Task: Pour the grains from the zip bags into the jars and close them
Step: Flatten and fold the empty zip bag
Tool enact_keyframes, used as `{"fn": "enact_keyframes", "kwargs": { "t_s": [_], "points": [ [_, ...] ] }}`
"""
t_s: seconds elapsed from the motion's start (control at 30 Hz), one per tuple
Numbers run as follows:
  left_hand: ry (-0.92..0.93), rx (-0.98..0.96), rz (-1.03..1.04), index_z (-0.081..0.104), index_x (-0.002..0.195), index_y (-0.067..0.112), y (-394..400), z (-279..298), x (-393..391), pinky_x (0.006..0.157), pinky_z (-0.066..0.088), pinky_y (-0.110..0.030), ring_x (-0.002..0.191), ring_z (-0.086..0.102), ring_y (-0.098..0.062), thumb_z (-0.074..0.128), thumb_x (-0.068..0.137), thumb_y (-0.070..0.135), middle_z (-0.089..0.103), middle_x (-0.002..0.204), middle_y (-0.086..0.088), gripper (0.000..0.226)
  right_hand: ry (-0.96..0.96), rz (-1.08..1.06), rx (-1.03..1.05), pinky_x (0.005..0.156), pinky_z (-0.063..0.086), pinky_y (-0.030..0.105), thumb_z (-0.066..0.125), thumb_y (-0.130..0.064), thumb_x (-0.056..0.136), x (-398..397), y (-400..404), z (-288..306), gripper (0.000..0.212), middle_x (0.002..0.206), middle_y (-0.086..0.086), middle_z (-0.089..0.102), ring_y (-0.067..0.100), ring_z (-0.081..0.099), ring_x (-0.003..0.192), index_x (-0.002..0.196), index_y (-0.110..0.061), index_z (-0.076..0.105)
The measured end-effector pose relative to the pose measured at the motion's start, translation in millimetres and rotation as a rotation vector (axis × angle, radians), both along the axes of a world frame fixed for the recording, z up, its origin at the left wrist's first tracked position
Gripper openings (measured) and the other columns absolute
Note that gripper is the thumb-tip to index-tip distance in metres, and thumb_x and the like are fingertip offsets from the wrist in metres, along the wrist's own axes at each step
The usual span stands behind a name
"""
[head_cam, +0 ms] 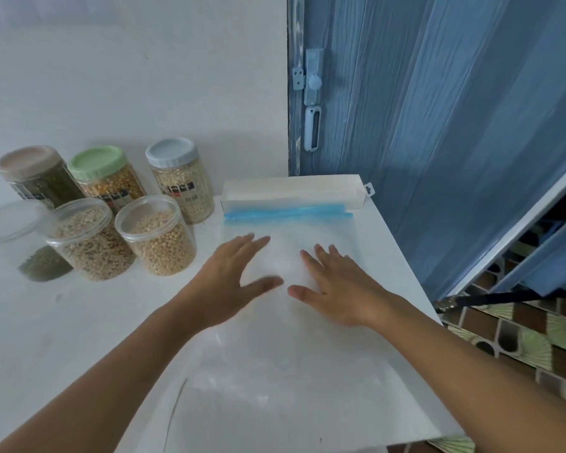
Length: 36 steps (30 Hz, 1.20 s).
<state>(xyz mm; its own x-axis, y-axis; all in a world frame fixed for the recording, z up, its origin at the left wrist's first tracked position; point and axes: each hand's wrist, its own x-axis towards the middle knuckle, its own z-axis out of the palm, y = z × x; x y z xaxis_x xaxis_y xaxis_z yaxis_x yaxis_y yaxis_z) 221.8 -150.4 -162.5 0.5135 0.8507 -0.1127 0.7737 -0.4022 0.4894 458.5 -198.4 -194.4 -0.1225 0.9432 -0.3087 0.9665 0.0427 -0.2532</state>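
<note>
Zip bags (288, 243) lie flat and see-through on the white table (79, 338), blue zip strips at the far end against a white box (291, 191). Both hands rest palm-down on the plastic with fingers straight and spread, gripping nothing: left hand (232, 276) towards the jars, right hand (337, 286) beside it, thumbs almost meeting.

This looks like smoothing emptied bags. To do it well, I would press from the near end towards the zips so air leaves through the mouth, and keep the stack square to the box.

At far left stand three lidded jars: brown lid (27, 161), green lid (97, 161), pale blue lid (170, 152). In front, two open jars (79, 220) (147, 214) hold pale grains and need lids. A clear jar (23, 237) at the left edge holds a little dark grain.

How many bags lie stacked I cannot tell; their edges vanish against the table. Whether any grain remains inside is unclear. No loose lids are plainly visible.
</note>
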Motion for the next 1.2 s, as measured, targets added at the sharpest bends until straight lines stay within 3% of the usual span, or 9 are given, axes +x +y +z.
{"fn": "enact_keyframes", "kwargs": {
  "t_s": [0.1,0.2,0.37,0.63,0.9,0.97,1.07,1.13,1.2],
  "points": [
    [0.234,-0.088,-0.170,-0.006,0.160,0.055,-22.1,-12.9,-7.3,0.130,-0.001,-0.045,0.158,-0.019,-0.012,0.032,0.071,0.103,-0.017,0.171,0.015,0.108,-0.031,0.010,0.041,0.129,-0.008,0.043,0.019,-0.081,0.097,4.4,-8.9,-21.0,0.091,0.172,0.002,-0.023,0.023,-0.024,0.158,0.165,-0.030,-0.013],
    [0.361,-0.054,-0.211,-0.019,0.158,0.052,-24.6,-38.3,-13.4,0.129,-0.009,-0.041,0.154,-0.031,-0.015,0.023,0.067,0.107,-0.031,0.168,0.009,0.114,-0.061,0.008,0.136,0.129,-0.007,0.043,0.016,-0.082,0.097,2.6,-12.3,-33.8,0.091,0.172,0.003,-0.022,0.025,-0.023,0.158,0.165,-0.029,-0.013],
    [0.422,0.130,-0.216,-0.026,0.158,0.044,-26.2,-62.7,-13.3,0.126,-0.013,-0.038,0.154,-0.032,-0.023,0.013,0.072,0.105,-0.034,0.167,0.000,0.112,0.034,-0.020,0.154,0.129,-0.007,0.043,0.016,-0.084,0.093,1.2,-13.3,-33.1,0.093,0.173,0.000,-0.019,0.021,-0.021,0.159,0.165,-0.031,-0.010],
    [0.413,0.159,-0.212,-0.026,0.158,0.043,-28.6,-67.1,-13.5,0.124,-0.016,-0.036,0.153,-0.034,-0.023,0.020,0.077,0.102,-0.035,0.167,0.000,0.110,0.139,0.134,0.073,0.129,-0.009,0.040,0.011,-0.084,0.089,-7.0,-54.8,16.1,0.090,0.172,-0.010,-0.016,0.012,-0.021,0.158,0.165,-0.039,-0.007],
    [0.357,0.142,-0.181,-0.019,0.160,0.046,-31.2,-66.4,-12.7,0.127,-0.013,-0.037,0.155,-0.031,-0.019,0.016,0.068,0.107,-0.031,0.169,0.003,0.116,-0.014,0.181,0.112,0.129,-0.010,0.043,0.006,-0.089,0.091,-10.2,-75.0,-32.6,0.094,0.170,-0.006,-0.026,0.014,-0.030,0.155,0.164,-0.034,-0.015],
    [0.279,0.093,-0.160,-0.012,0.162,0.048,-31.6,-64.0,-13.7,0.126,-0.012,-0.035,0.156,-0.027,-0.017,0.023,0.068,0.107,-0.025,0.171,0.005,0.116,-0.032,0.193,0.109,0.129,-0.011,0.043,0.010,-0.090,0.090,-10.8,-75.0,-32.6,0.096,0.170,-0.006,-0.028,0.015,-0.031,0.155,0.164,-0.034,-0.016],
    [-0.070,-0.041,0.013,0.014,0.162,0.050,-34.9,-49.7,-16.2,0.126,0.005,-0.036,0.160,-0.003,-0.011,0.048,0.079,0.091,0.001,0.175,0.011,0.099,-0.040,0.195,0.115,0.129,-0.011,0.043,0.017,-0.092,0.089,-8.7,-75.2,-32.6,0.100,0.170,-0.006,-0.029,0.015,-0.032,0.154,0.164,-0.035,-0.016],
    [-0.251,0.105,0.033,0.038,0.156,0.044,-44.3,-36.5,-21.6,0.124,0.026,-0.037,0.154,0.024,-0.011,0.054,0.092,0.072,0.030,0.167,0.012,0.072,-0.040,0.190,0.126,0.129,-0.011,0.043,0.019,-0.093,0.088,-7.9,-74.5,-32.9,0.102,0.169,-0.007,-0.029,0.014,-0.032,0.154,0.163,-0.035,-0.017],
    [-0.284,0.339,-0.142,0.060,0.141,0.032,-61.7,-25.3,-28.6,0.111,0.045,-0.035,0.137,0.048,-0.011,0.052,0.102,0.062,0.055,0.145,0.009,0.050,-0.051,0.183,0.124,0.129,-0.011,0.043,0.017,-0.095,0.086,-8.1,-74.6,-33.4,0.104,0.169,-0.007,-0.031,0.014,-0.033,0.153,0.163,-0.035,-0.019]
  ]
}}
